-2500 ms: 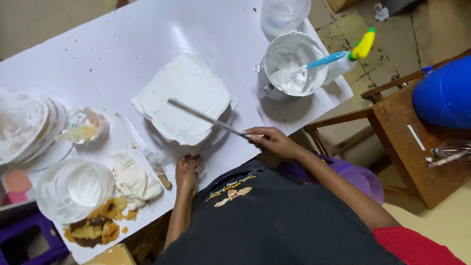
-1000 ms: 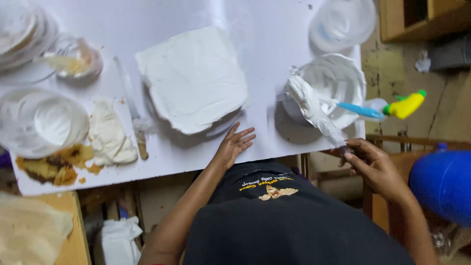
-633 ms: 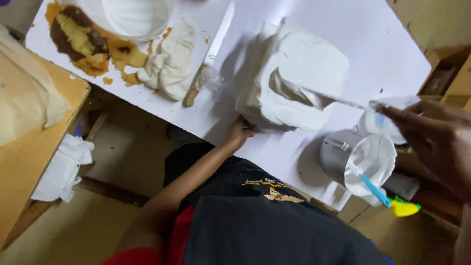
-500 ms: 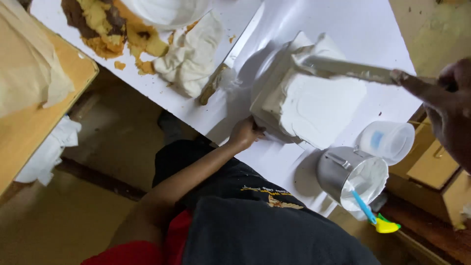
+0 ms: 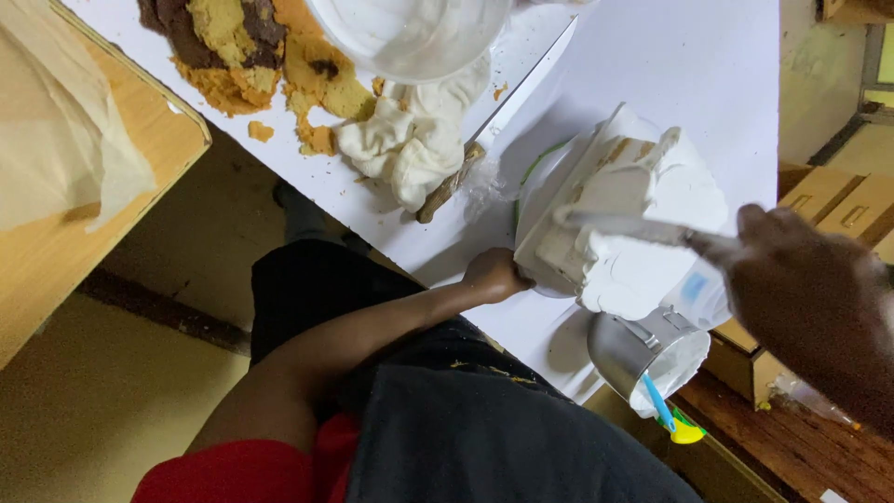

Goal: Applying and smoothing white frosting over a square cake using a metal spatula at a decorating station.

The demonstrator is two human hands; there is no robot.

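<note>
the frosted cake [image 5: 643, 224] sits on its board at the white tabletop [image 5: 689, 56] edge. right hand [image 5: 819, 289] grip is clamped on the spatula [image 5: 624, 224]; left hand [image 5: 494, 275] grip closes on the board edge. the cake looks soft and smearable, best held by the board.

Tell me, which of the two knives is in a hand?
The icing-smeared spatula knife, held by the right hand against the white cake. The wooden-handled knife lies untouched on the table.

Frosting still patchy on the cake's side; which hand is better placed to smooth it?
Right hand: it holds the spatula against the cake. Left hand rests at the cake board's edge, likely steadying.
</note>
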